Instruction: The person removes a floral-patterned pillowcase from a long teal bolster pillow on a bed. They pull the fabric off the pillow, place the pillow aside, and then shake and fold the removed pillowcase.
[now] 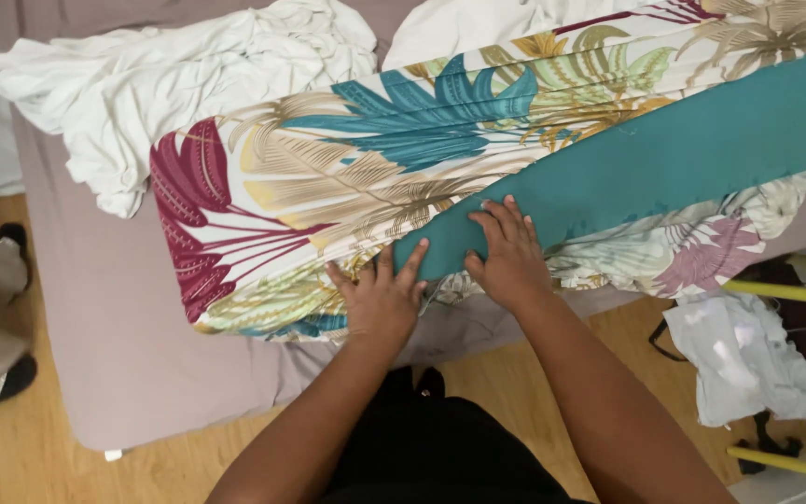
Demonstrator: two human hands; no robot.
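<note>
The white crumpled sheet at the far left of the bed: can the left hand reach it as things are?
Probably yes. The left hand lies flat on the leaf-print cloth, and the white sheet lies beyond it with nothing between.

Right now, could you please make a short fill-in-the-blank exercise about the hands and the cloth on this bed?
1. Both hands press flat on the ____ band of the leaf-print cloth.
2. The right hand lies ____ the left hand.
3. Behind the printed cloth lies a crumpled ____ sheet.
4. The floor is made of ____.

Missing words: teal; beside; white; wood
</note>
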